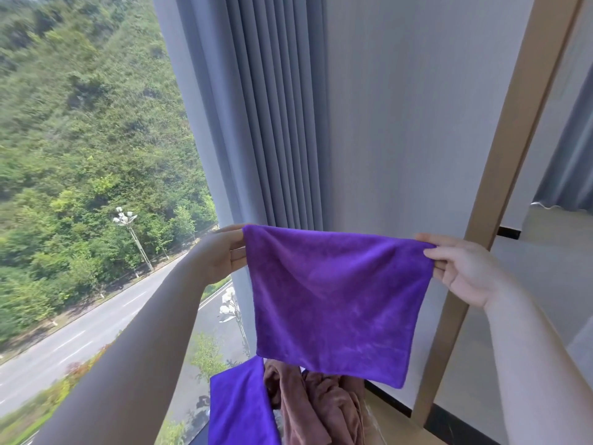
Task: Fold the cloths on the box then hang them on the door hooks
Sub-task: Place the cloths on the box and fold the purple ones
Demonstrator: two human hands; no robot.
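1. Window (pixel 80 155), far left: full-height glass giving onto a wooded slope and a road below. No part in the task.
2. Left hand (pixel 221 252): raised before the window edge, its grip closed in a pinch on the upper left corner of the cloth; the fingertips lie behind the fabric and cannot be made out.
3. Second purple cloth (pixel 240 409), low centre-left: lying flat below the raised one, apparently already folded. The box beneath is not clearly visible.
4. Curtain (pixel 266 107), grey, pleated, hanging just behind the raised cloth.
5. Purple cloth (pixel 333 300), centre: held up in the air, stretched by its two top corners, hanging as a near-square panel with a slight sag along the top edge. Judged light, soft and limp, plush-surfaced and not slippery; it will drape wherever unsupported. Best held at the corners, as now, to bring edge to edge for a fold.
6. Brown cloths (pixel 321 406), low centre: a crumpled heap just beside the second purple cloth, unfolded; likely to crowd any folding space below.
7. Right hand (pixel 462 268): grip closed on the upper right corner, thumb on top, fingers curled beneath.
8. Door frame (pixel 500 155), wooden, right. No hooks in view.
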